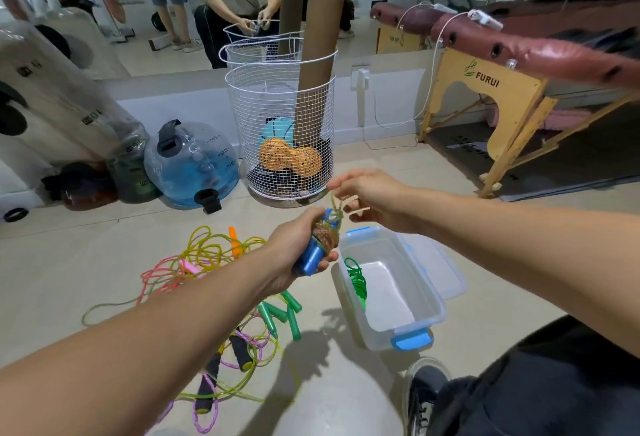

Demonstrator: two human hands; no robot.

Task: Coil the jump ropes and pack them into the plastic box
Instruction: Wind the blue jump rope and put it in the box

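Biggest risk, I'd judge: the plastic box (388, 324) sits below and right of the fingers with only a green rope (358, 285) in it, so a loose coil dropped in could spring open. The left hand (298, 248) is clenched round the blue handles (311, 257) and the wound rope bundle (327, 234). The right hand (374, 203) pinches the rope tail (334, 200) just above — if that slips, the wraps unwind. Below-left of the fingers, the loose ropes (214, 262) on the floor are tangled; can't tell how many. Tail end hidden btw. fingers.
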